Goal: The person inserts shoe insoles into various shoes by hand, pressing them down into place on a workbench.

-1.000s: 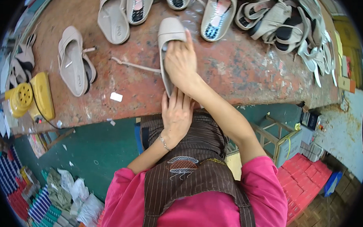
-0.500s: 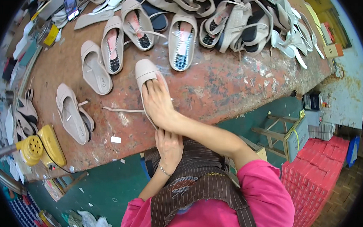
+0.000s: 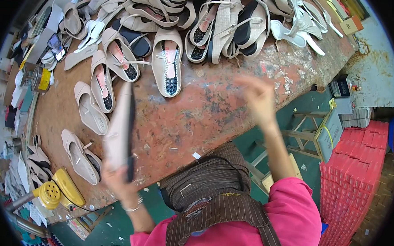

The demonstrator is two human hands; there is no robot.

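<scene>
My left hand grips the heel end of a beige shoe, tilted on its side with its dark sole facing right. The shoe is blurred by motion, and its inside is hidden. My right hand hangs over the right part of the table, blurred, its fingers pointing left and apart, with nothing visible in them. Left of the held shoe are two beige shoes with finished insoles, one farther off and one nearer. Beyond it stand beige shoes with pink and black insides, among them a middle one.
Beige shoes and straps are heaped along the back of the worn reddish table. A yellow lamp-like device sits at the left edge. At right are a wooden stool and stacked red boxes.
My left hand has lifted the shoe off the table and swung it left, tipping it on its side. My right hand has come out of the shoe and moved right. The view has shifted.
</scene>
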